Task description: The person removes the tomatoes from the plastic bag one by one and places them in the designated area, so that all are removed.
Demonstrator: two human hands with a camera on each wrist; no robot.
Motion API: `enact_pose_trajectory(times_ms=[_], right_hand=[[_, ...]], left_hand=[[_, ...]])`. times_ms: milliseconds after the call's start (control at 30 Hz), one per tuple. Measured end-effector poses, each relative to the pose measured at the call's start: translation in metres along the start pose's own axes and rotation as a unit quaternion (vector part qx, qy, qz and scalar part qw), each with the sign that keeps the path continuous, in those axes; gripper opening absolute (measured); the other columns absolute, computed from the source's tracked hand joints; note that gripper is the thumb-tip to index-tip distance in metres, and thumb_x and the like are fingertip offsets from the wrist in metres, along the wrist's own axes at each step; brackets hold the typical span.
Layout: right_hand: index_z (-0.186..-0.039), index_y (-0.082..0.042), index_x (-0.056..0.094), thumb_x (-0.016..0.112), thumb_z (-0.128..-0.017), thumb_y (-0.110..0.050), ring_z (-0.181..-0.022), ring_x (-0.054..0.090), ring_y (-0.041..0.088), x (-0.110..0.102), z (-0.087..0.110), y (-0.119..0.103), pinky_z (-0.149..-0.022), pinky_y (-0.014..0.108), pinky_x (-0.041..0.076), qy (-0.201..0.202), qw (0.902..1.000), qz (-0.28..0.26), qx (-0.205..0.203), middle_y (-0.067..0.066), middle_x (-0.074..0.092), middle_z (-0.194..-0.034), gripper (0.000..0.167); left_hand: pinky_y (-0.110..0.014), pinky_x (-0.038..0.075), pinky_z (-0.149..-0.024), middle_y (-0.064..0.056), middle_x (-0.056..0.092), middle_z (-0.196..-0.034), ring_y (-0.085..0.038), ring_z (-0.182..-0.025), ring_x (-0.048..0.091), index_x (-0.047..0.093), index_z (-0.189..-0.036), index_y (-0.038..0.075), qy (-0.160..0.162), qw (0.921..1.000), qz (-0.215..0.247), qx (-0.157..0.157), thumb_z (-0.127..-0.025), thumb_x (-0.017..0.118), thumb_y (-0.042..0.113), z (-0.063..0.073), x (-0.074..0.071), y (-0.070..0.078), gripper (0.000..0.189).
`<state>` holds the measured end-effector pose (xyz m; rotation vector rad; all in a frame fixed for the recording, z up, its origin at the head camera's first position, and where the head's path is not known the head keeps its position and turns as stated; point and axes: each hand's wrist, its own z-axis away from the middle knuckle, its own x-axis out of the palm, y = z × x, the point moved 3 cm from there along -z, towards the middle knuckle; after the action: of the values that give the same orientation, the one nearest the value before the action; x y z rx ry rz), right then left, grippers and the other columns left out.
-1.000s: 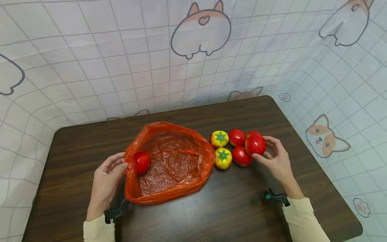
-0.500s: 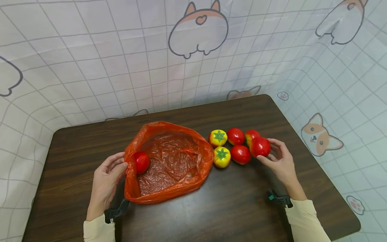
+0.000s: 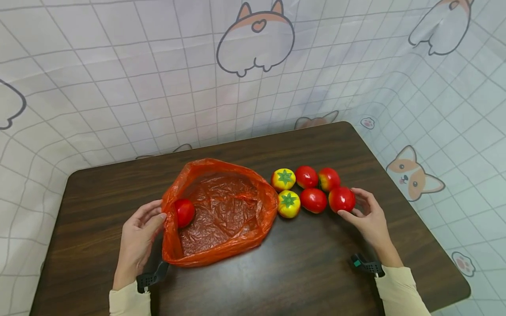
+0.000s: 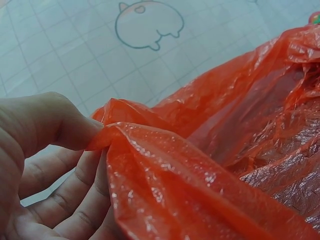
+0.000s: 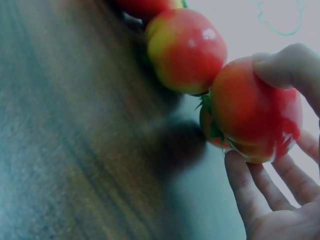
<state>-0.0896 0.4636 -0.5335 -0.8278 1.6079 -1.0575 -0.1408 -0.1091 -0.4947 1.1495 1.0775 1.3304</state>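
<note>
My left hand [image 3: 138, 239] pinches the left rim of an orange-red plastic bag [image 3: 219, 255], which stands with its mouth wide. The thumb presses a fold of the bag [image 4: 165, 170] against the fingers in the left wrist view. Inside the bag, by its left wall, lies a red tomato [image 3: 184, 213]. My right hand [image 3: 371, 219] holds another red tomato [image 3: 341, 199] between thumb and fingers, at the right end of a cluster. This held tomato [image 5: 255, 110] sits close against its neighbours in the right wrist view. Whether it touches the table cannot be told.
Several other tomatoes stand in two rows right of the bag: red ones [image 3: 306, 177] and two yellow ones [image 3: 289, 204] with green star tops. The dark wooden table [image 3: 253, 285] backs onto a white checked cloth [image 3: 130, 87] with dog drawings.
My right hand has brought its tomato down and slightly right, off the cluster's back tomato to the end of the front row. My left hand and the bag have stayed put.
</note>
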Motion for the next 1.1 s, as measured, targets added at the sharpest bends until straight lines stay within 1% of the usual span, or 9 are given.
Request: enact_pose_trajectory(times_ms=[67,133,267,367,633,767,867,1000,1100], right_hand=[[-0.152,-0.009,0.040,0.080,-0.090,-0.012,-0.123,0.049,-0.006,0.001,0.000,0.003,-0.092,0.003,0.050,-0.010,0.9999,0.006,0.006,0.003,0.048,-0.148,0.073],[-0.152,-0.009,0.040,0.080,-0.090,-0.013,-0.123,0.049,-0.007,0.001,0.000,0.006,-0.092,0.003,0.049,-0.017,0.9998,0.008,0.010,0.003,0.047,-0.148,0.073],[-0.150,-0.007,0.042,0.080,-0.091,-0.012,-0.121,0.051,-0.008,0.001,-0.001,0.011,-0.092,0.002,0.049,-0.026,0.9996,0.000,0.011,-0.011,0.048,-0.142,0.071],[-0.149,-0.006,0.042,0.080,-0.090,-0.012,-0.120,0.052,-0.009,0.002,-0.002,0.012,-0.092,0.002,0.049,-0.029,0.9995,-0.001,0.012,-0.013,0.048,-0.141,0.070],[-0.148,-0.006,0.043,0.081,-0.090,-0.017,-0.115,0.053,-0.010,0.003,-0.005,0.011,-0.090,0.002,0.050,-0.033,0.9988,0.031,0.021,0.008,0.048,-0.146,0.071],[-0.149,-0.007,0.043,0.082,-0.090,-0.019,-0.115,0.052,-0.011,0.001,-0.006,0.010,-0.090,0.002,0.050,-0.034,0.9982,0.046,0.018,0.013,0.048,-0.148,0.072],[-0.149,-0.007,0.043,0.082,-0.089,-0.019,-0.115,0.052,-0.011,-0.003,-0.005,0.009,-0.090,0.003,0.051,-0.032,0.9981,0.051,0.015,0.012,0.048,-0.149,0.072],[-0.149,-0.006,0.044,0.082,-0.089,-0.015,-0.116,0.053,-0.010,-0.008,-0.003,0.009,-0.090,0.005,0.052,-0.023,0.9986,0.047,0.010,0.005,0.051,-0.146,0.071],[-0.148,-0.005,0.045,0.082,-0.089,-0.014,-0.117,0.055,-0.007,-0.011,-0.002,0.005,-0.089,0.005,0.053,-0.012,0.9985,0.054,-0.001,0.002,0.053,-0.145,0.070]], left_hand=[[-0.018,0.061,-0.087,0.006,0.067,-0.114,-0.005,-0.097,0.069,0.057,-0.140,0.007,0.002,1.0000,0.000,0.000,-0.097,0.073,0.020,0.000,0.000,0.000,0.047],[-0.018,0.061,-0.087,0.006,0.067,-0.114,-0.005,-0.097,0.069,0.057,-0.140,0.007,0.003,1.0000,-0.001,-0.001,-0.097,0.073,0.021,0.000,-0.001,0.000,0.048],[-0.018,0.061,-0.087,0.006,0.067,-0.114,-0.005,-0.098,0.069,0.057,-0.141,0.007,0.005,1.0000,-0.002,-0.002,-0.097,0.073,0.021,0.001,-0.001,0.000,0.048],[-0.018,0.061,-0.088,0.006,0.067,-0.115,-0.006,-0.099,0.069,0.057,-0.141,0.007,0.007,1.0000,-0.003,-0.002,-0.097,0.073,0.021,0.001,-0.001,0.001,0.049],[-0.018,0.061,-0.087,0.006,0.067,-0.115,-0.006,-0.099,0.069,0.058,-0.140,0.007,0.008,1.0000,-0.003,-0.003,-0.097,0.073,0.021,0.000,-0.002,0.000,0.048],[-0.018,0.061,-0.087,0.006,0.067,-0.114,-0.006,-0.098,0.069,0.058,-0.140,0.007,0.007,1.0000,0.001,-0.002,-0.097,0.073,0.021,0.000,-0.002,0.000,0.048],[-0.018,0.061,-0.088,0.006,0.067,-0.114,-0.006,-0.099,0.069,0.057,-0.141,0.007,0.006,1.0000,0.001,-0.003,-0.097,0.073,0.021,0.001,-0.002,0.000,0.049],[-0.018,0.061,-0.088,0.007,0.067,-0.115,-0.005,-0.100,0.069,0.057,-0.142,0.008,0.006,1.0000,-0.005,-0.006,-0.097,0.073,0.022,0.001,-0.002,0.000,0.049],[-0.018,0.060,-0.088,0.007,0.067,-0.116,-0.004,-0.101,0.069,0.057,-0.142,0.008,0.005,0.9999,-0.012,-0.007,-0.097,0.073,0.023,0.001,-0.002,0.000,0.050]])
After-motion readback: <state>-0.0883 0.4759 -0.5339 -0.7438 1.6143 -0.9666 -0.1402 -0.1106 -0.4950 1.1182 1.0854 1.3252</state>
